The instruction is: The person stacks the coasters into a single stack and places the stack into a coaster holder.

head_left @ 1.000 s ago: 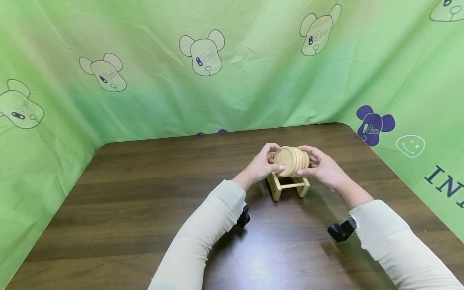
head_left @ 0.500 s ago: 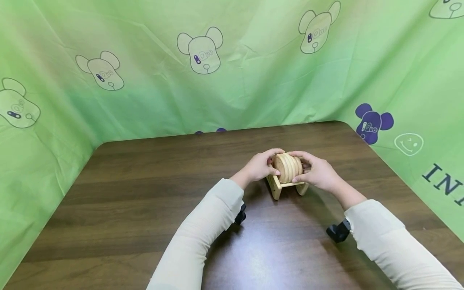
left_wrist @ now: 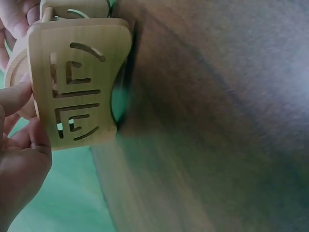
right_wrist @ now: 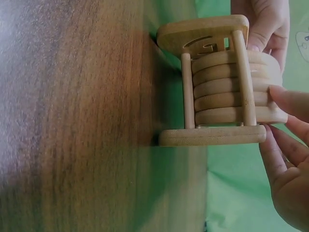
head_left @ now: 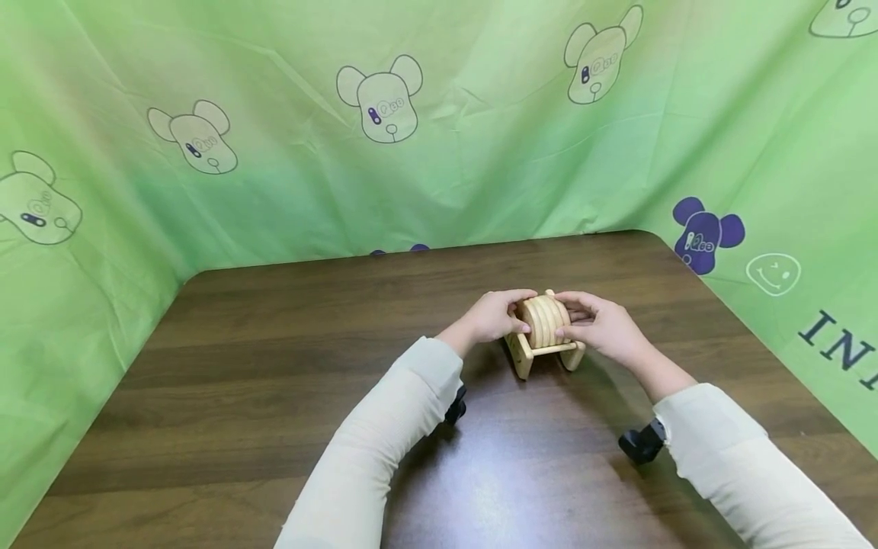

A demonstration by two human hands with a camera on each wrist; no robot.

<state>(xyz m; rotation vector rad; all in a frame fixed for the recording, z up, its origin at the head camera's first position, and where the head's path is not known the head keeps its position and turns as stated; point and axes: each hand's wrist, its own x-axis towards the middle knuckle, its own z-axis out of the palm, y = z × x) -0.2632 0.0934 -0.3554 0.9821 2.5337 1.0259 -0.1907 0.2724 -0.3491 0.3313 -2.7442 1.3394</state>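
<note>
A stack of round wooden coasters (head_left: 544, 320) stands on edge in a pale wooden coaster holder (head_left: 524, 361) on the table. My left hand (head_left: 488, 316) holds the stack at its left end, thumb in front and fingers over the top. At the other end my right hand (head_left: 607, 329) holds it, with the thumb on the coasters' front edge. In the right wrist view several coasters (right_wrist: 217, 87) sit side by side behind the holder's rods (right_wrist: 244, 79). The left wrist view shows the holder's cut-out side panel (left_wrist: 104, 72), which hides part of the stack.
The brown wooden table (head_left: 274, 381) extends to the left and in front of the holder. A green printed cloth (head_left: 466, 168) hangs behind and at both sides. Black wrist cameras (head_left: 641, 444) sit below the sleeves.
Both hands have lowered the coaster stack from above the holder into it. Over the last half second the coasters have become more evenly lined up, and the right hand has shifted slightly.
</note>
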